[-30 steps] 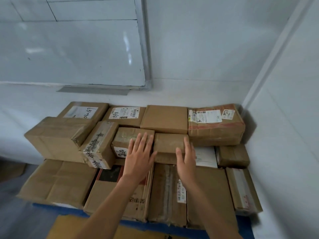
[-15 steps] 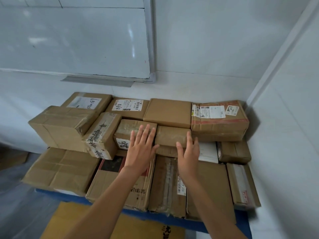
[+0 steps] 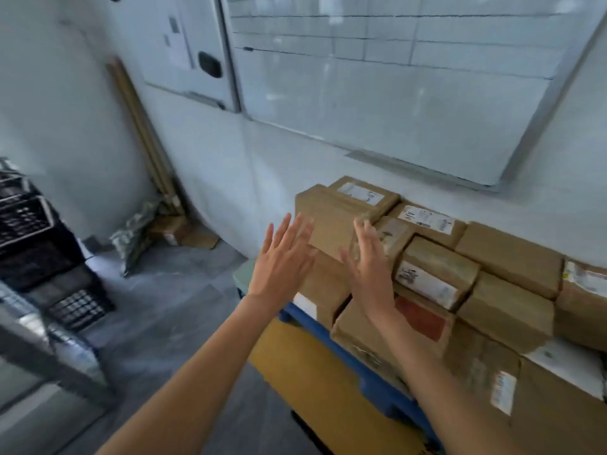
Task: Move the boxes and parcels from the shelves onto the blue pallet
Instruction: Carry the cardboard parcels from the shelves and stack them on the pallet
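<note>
Holding both hands up in front of me, empty, in the centre of the frame. My left hand (image 3: 282, 261) has straight fingers, slightly fanned, palm facing away toward the stack. My right hand (image 3: 369, 261) sits just beside it, fingers straight and close together, blurred by motion; I cannot tell whether its fingertips touch the cardboard behind them.

Boxes and parcels (image 3: 476, 284) fill the right half of the frame, brown cardboard packed in two or three layers, several with white labels on top. One long box (image 3: 328, 218) sits at the near left corner of the top layer, right behind my fingertips. A parcel with a red patch (image 3: 420, 318) lies lower down, just right of my right wrist.

Under them, at lower centre, the blue pallet (image 3: 371, 379) shows its edge. A flat yellow cardboard sheet (image 3: 315, 382) lies on the floor beside it.

A whiteboard (image 3: 394, 93) with ruled lines hangs across the upper right. Black crates (image 3: 36, 244) stand stacked at the left edge, and a grey metal shelf frame (image 3: 49, 359) cuts across the lower left. A tan pole (image 3: 141, 133) leans in the far corner, upper left.
</note>
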